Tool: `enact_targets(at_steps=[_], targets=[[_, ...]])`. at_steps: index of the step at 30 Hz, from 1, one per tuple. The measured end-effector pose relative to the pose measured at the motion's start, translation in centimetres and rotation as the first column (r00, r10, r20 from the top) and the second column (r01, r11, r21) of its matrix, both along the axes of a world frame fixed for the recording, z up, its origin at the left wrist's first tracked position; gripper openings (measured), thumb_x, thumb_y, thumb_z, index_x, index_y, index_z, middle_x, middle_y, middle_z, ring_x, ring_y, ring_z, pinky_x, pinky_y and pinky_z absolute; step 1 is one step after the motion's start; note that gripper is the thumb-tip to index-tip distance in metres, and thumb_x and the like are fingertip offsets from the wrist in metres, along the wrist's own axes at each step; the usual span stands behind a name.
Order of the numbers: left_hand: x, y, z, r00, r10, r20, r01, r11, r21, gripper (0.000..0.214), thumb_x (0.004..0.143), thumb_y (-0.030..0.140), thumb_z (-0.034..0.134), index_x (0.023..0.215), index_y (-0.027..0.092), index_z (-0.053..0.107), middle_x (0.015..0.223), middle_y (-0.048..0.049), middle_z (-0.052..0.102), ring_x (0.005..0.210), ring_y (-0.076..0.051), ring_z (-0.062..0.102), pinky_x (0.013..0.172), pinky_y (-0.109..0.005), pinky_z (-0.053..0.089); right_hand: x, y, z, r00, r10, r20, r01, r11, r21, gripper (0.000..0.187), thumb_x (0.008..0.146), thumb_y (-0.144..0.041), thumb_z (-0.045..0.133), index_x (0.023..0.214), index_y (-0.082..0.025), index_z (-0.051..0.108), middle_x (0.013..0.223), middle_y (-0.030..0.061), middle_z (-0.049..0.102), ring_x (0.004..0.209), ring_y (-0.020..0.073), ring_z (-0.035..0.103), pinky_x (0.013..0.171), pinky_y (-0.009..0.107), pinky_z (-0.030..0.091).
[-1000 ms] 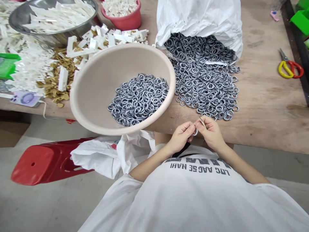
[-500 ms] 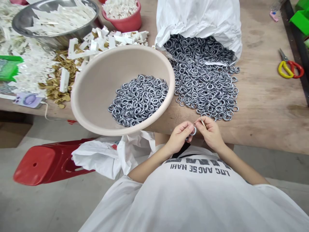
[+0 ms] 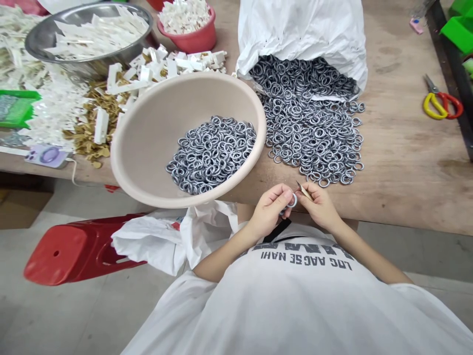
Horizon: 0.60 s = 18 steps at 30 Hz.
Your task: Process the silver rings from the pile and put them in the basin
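From left to right, many things lie on the wooden tabletop [image 3: 399, 162]. At the far left is one green tray [image 3: 15, 109] beside a heap of white plastic pieces [image 3: 55, 111], and near the edge lies one lilac phone-like device [image 3: 47, 156] with a white cable. Behind them are one steel basin [image 3: 29, 49], loose tan scraps [image 3: 90, 111] and one red bowl [image 3: 188, 39]. Below the tabletop, a red plastic stool [image 3: 62, 256] is on the floor. One beige basin [image 3: 144, 148] sits tilted and overhangs the tabletop edge, and it holds grey metal rings [image 3: 210, 155], too many to count.

The person's two hands are close together just in front of the tabletop edge. The left hand [image 3: 269, 209] is closed around one metal ring [image 3: 293, 200], which is between the hands. The right hand [image 3: 320, 207] pinches one slim pointed tool [image 3: 305, 191]. Its long axis runs diagonally, and its tip points up and to the left, just above the ring.

The white shirt [image 3: 295, 305] has upside-down letters [image 3: 306, 259] that seem to read "LOG AAG SE NAHI". To the right, a white sack [image 3: 299, 29] has spilled a large pile of the same rings [image 3: 310, 128]. Further right are one pair of scissors [image 3: 441, 103] with yellow and red handles and one green box [image 3: 460, 32].
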<state>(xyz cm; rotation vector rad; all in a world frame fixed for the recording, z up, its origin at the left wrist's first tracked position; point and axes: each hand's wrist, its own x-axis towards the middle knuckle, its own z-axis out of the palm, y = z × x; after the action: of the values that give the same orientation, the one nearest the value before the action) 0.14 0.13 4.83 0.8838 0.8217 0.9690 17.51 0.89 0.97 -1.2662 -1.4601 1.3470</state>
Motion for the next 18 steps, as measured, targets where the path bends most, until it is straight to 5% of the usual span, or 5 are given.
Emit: enact_targets(at_steps=[11,18], targets=[[-2.2,0.8,2.2,0.937,0.350,0.008,-0.338,0.897,0.284,0.030,0.094,0.042,0.062,0.077,0.018,0.055,0.070,0.0029,0.052,0.049,-0.005,0.046,0.046,-0.019,0.033,-0.1,-0.1,-0.5,1.000,0.017,-0.001,-0.017,0.999,-0.036,0.020,0.094,-0.041,0.061,0.091,-0.021,0.062,0.071,-0.0039,0.046,0.065,0.0127,0.040,0.062,0.028,0.031],[-4.8,0.7,3.9,0.781,0.618,-0.090,-0.458,0.666,0.589,0.030,0.093,0.047,0.063,0.080,0.020,0.056,0.068,0.0019,0.053,0.052,-0.008,0.047,0.047,-0.023,0.038,0.2,-0.1,-0.4,1.000,0.008,0.006,-0.007,0.999,-0.039,0.023,0.094,-0.044,0.061,0.091,-0.022,0.062,0.072,-0.0038,0.046,0.065,0.0130,0.041,0.062,0.028,0.032]])
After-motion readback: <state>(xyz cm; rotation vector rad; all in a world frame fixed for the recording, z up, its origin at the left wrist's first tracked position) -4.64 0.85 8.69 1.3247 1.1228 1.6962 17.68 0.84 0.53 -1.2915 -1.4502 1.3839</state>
